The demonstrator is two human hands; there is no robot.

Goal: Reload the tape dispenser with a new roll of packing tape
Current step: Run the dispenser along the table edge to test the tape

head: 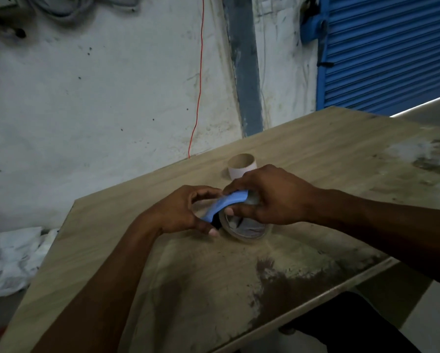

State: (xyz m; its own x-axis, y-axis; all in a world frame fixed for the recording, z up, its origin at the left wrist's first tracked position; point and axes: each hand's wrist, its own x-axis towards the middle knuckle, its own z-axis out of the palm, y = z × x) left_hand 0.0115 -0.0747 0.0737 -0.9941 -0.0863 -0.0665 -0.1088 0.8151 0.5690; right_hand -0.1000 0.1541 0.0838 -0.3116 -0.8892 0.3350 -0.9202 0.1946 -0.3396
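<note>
A blue curved tape dispenser (224, 206) sits between both hands above the wooden table (315, 154). My left hand (185, 212) grips its lower left end, thumb underneath. My right hand (269, 197) curls over its upper end and over a clear roll of packing tape (247, 231), which rests tilted on the table beneath the dispenser. How the roll sits in the dispenser is hidden by my fingers. An empty cardboard tape core (241, 165) stands upright on the table just behind my right hand.
A crumpled white cloth (12, 258) lies on the floor left of the table. A red wire (199, 80) hangs down the stained wall behind. A blue roller shutter (389, 52) is at the back right. Dark stains mark the table's near side.
</note>
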